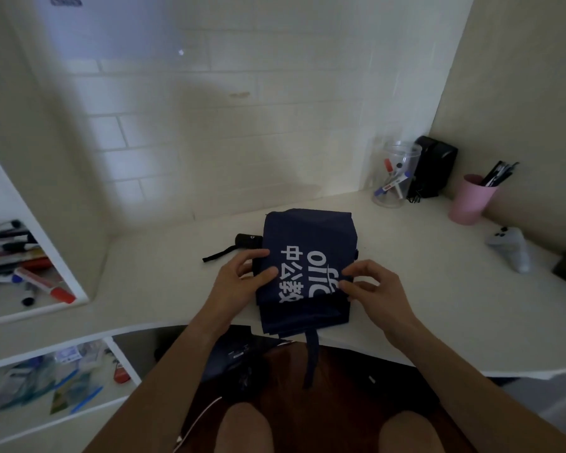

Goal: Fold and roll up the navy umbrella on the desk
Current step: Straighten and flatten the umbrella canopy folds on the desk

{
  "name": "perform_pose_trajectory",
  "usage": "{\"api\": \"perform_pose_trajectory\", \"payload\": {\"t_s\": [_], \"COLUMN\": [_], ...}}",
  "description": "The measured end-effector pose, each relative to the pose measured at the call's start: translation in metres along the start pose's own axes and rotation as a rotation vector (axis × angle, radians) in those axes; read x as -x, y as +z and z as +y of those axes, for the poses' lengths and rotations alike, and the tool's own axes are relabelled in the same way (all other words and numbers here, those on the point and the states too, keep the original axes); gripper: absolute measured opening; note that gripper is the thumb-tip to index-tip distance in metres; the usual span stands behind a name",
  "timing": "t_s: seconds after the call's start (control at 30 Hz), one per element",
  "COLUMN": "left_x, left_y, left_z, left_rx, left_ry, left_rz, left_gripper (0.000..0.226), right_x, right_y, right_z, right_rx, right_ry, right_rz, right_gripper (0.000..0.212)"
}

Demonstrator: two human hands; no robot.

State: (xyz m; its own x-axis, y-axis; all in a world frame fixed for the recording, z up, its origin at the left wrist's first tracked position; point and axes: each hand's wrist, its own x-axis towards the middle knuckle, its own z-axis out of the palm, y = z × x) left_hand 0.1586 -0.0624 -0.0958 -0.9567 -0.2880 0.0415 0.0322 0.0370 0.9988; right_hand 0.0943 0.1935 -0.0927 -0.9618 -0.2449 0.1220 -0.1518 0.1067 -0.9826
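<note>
Near the front edge of the desk (422,289), the navy umbrella (307,256) is laid flat with its black handle (248,240) at the left, its sides being pinched by the left hand (239,282) and right hand (373,289) fingers.

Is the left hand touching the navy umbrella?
Touching. The head view shows the left hand with its fingertips pressed on the folded navy umbrella fabric.
</note>
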Motion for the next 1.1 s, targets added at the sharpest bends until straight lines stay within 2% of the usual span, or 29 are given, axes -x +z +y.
{"api": "perform_pose_trajectory", "payload": {"t_s": [0.07,0.17,0.33,0.4,0.47,0.57,0.67,0.8,0.9,0.97,1.03,1.1], "left_x": [0.012,0.022,0.032,0.033,0.031,0.029,0.030,0.029,0.032,0.033,0.032,0.025], "left_y": [-0.001,-0.003,-0.004,-0.005,-0.009,-0.013,-0.013,-0.015,-0.016,-0.015,-0.010,-0.003], "left_z": [0.002,-0.002,-0.010,-0.016,-0.022,-0.030,-0.033,-0.038,-0.039,-0.035,-0.023,-0.009], "left_rx": [-0.158,-0.292,-0.469,-0.562,-0.654,-0.679,-0.632,-0.605,-0.608,-0.580,-0.476,-0.287], "left_ry": [0.066,0.108,0.212,0.299,0.374,0.386,0.386,0.380,0.357,0.275,0.172,0.097], "left_rz": [-0.074,-0.164,-0.316,-0.359,-0.326,-0.288,-0.263,-0.279,-0.335,-0.337,-0.273,-0.137], "left_gripper": [0.036,0.047,0.062,0.056,0.039,0.021,0.021,0.019,0.015,0.019,0.026,0.031], "right_x": [0.003,0.008,0.006,0.003,0.000,-0.001,0.000,-0.002,-0.002,0.001,0.002,0.001], "right_y": [-0.005,-0.013,-0.023,-0.022,-0.022,-0.023,-0.024,-0.023,-0.026,-0.027,-0.024,-0.017], "right_z": [0.002,0.008,0.016,0.019,0.020,0.020,0.022,0.023,0.025,0.022,0.017,0.012], "right_rx": [0.054,0.210,0.548,0.662,0.693,0.672,0.659,0.643,0.668,0.652,0.551,0.393], "right_ry": [-0.057,-0.175,-0.396,-0.484,-0.542,-0.587,-0.579,-0.577,-0.527,-0.449,-0.330,-0.213], "right_rz": [-0.101,-0.227,-0.301,-0.300,-0.296,-0.290,-0.313,-0.330,-0.371,-0.386,-0.357,-0.239], "right_gripper": [0.019,0.033,0.036,0.032,0.024,0.018,0.027,0.015,0.017,0.018,0.027,0.027]}}
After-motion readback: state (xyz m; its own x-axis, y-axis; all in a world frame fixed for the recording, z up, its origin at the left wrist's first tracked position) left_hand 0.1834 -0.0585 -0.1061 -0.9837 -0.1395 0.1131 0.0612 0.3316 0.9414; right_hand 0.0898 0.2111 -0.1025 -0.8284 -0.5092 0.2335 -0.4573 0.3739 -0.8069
